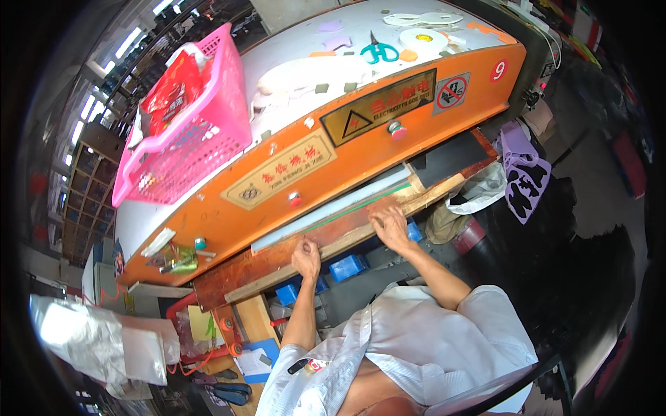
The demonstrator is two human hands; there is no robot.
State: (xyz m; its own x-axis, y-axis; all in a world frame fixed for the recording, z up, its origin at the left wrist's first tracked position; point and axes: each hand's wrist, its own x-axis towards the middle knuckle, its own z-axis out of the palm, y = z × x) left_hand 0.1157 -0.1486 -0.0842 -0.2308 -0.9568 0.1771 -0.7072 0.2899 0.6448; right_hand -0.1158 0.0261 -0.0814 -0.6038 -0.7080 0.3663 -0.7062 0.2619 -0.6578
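Note:
A reddish-brown wooden board (340,225) with a pale wooden strip along its near edge lies below the front of an orange machine (277,149). On the board's near part, my left hand (306,258) is closed, its fingers curled together; what they hold, if anything, is hidden. Farther right, my right hand (390,227) touches the board with bent fingers slightly apart. Beyond both hands runs a long light-grey strip (333,208) with a thin green line beside it. A dark flat piece (447,163) lies at the board's right end.
A pink basket (201,132) with red packaging stands on the machine's white top. Teal-handled scissors (379,51), a tape roll (422,40) and white cut pieces lie there too. Red push buttons (295,200) stick out in front. Blue boxes (349,267) sit under the board; purple sheets (525,173) hang right.

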